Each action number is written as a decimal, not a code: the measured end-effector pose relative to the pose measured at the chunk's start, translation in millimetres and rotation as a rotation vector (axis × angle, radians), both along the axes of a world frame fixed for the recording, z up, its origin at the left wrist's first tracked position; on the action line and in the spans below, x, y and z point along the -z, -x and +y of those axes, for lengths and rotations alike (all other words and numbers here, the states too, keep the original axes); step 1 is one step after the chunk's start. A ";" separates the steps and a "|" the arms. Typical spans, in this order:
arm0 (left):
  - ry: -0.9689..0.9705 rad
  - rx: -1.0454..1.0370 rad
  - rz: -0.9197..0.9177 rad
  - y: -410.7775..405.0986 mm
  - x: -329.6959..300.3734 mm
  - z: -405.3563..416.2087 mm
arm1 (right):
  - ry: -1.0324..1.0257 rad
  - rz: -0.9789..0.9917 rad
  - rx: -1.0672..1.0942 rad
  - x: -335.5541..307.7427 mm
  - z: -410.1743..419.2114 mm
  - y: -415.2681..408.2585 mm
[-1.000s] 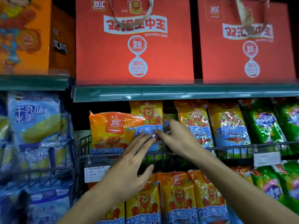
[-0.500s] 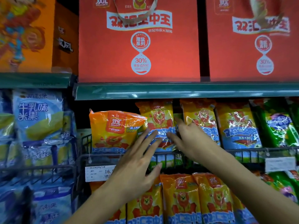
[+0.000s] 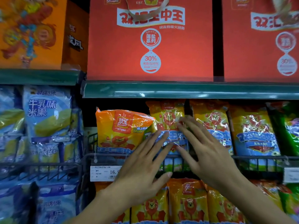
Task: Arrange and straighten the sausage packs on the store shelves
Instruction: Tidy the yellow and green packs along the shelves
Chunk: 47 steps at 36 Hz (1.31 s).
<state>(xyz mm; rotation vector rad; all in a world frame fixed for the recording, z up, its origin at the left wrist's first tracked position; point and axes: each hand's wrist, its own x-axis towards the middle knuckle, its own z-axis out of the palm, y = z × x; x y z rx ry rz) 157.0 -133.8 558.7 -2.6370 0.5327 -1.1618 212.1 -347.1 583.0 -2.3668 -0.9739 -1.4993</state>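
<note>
Store shelving, wire-fronted middle tier (image 3: 161, 156) — upright sausage pack (image 3: 168, 126) at centre, a slumped orange pack (image 3: 119, 130) at its nine o'clock. My left hand (image 3: 142, 172) and right hand (image 3: 208, 157) lie flat-fingered on its front, gripping nothing. I'd press evenly from both sides to square it. Since half a second ago, both hands have closed onto the pack — view nearer.

Reading "30%" on the red box (image 3: 150, 39), "16." on the price tag (image 3: 105, 173), "双汇" on the orange sausage pack (image 3: 121, 126).
</note>
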 end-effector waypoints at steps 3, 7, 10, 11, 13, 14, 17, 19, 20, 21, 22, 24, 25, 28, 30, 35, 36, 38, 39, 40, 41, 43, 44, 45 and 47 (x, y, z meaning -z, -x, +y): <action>0.028 0.029 -0.029 -1.9 -2.2 -5.9 | 0.032 0.022 -0.012 12.4 -1.7 -7.7; 0.094 0.075 0.154 7.0 -19.8 -12.2 | -0.054 0.025 -0.018 20.4 -1.0 -12.9; 0.094 0.086 0.182 9.1 -23.2 -12.1 | -0.070 -0.004 -0.019 24.2 2.0 -16.4; 0.069 0.072 0.155 6.9 -19.4 -10.1 | -0.072 -0.010 -0.016 25.3 2.8 -17.0; 0.005 0.050 0.045 -0.3 -10.8 -6.1 | -0.081 -0.004 -0.012 26.8 3.9 -16.3; -0.014 0.051 -0.004 -3.7 -6.6 -4.1 | -0.082 0.001 -0.013 27.0 4.1 -15.7; -0.016 0.118 -0.056 -8.7 2.1 1.7 | -0.064 0.017 -0.015 27.2 2.3 -16.0; -0.004 0.231 -0.019 -5.6 4.6 8.1 | -0.045 0.029 -0.015 26.4 0.6 -16.0; 0.017 0.302 0.018 -1.6 5.7 12.4 | -0.042 0.041 -0.021 25.7 -0.2 -15.9; 0.040 0.368 0.047 3.7 7.4 18.0 | -0.046 0.057 -0.032 24.8 -1.0 -15.5; 0.057 0.415 0.048 10.0 9.3 24.7 | -0.055 0.072 -0.045 23.8 -1.5 -14.6; 0.089 0.457 -0.028 24.1 14.4 39.7 | -0.089 0.081 -0.080 21.7 -1.9 -11.6; 0.113 0.467 -0.079 31.0 17.1 48.5 | -0.122 0.072 -0.111 20.9 -1.4 -9.1; 0.204 0.475 -0.223 50.5 21.1 76.1 | -0.220 0.014 -0.225 20.9 4.6 0.0; 0.276 0.441 -0.301 62.0 19.3 92.1 | -0.221 0.018 -0.288 22.1 13.3 6.9; 0.542 0.340 -0.370 75.4 8.2 116.1 | -0.188 0.210 -0.403 15.8 45.3 26.8; 0.602 0.323 -0.346 76.8 5.3 116.9 | -0.184 0.256 -0.417 13.3 52.6 28.5; 0.708 0.283 -0.267 78.1 -2.1 115.8 | -0.192 0.342 -0.444 6.8 66.5 31.8; 0.757 0.265 -0.217 77.7 -6.0 115.2 | -0.193 0.373 -0.439 3.5 73.2 32.6; 0.798 0.249 -0.158 75.9 -9.9 115.9 | -0.189 0.403 -0.425 1.1 79.3 32.8; 0.815 0.231 -0.099 74.0 -13.6 117.0 | -0.184 0.439 -0.407 -1.2 85.3 31.6; 0.777 0.189 -0.002 68.7 -20.7 121.0 | -0.177 0.487 -0.380 -6.1 94.3 30.6; 0.746 0.169 0.030 65.9 -23.8 122.8 | -0.174 0.487 -0.376 -8.5 97.5 29.4; 0.722 0.151 0.047 64.0 -27.0 123.5 | -0.169 0.484 -0.375 -10.9 99.6 28.5; 0.694 0.139 0.050 61.6 -33.3 123.9 | -0.160 0.499 -0.379 -15.8 101.0 29.3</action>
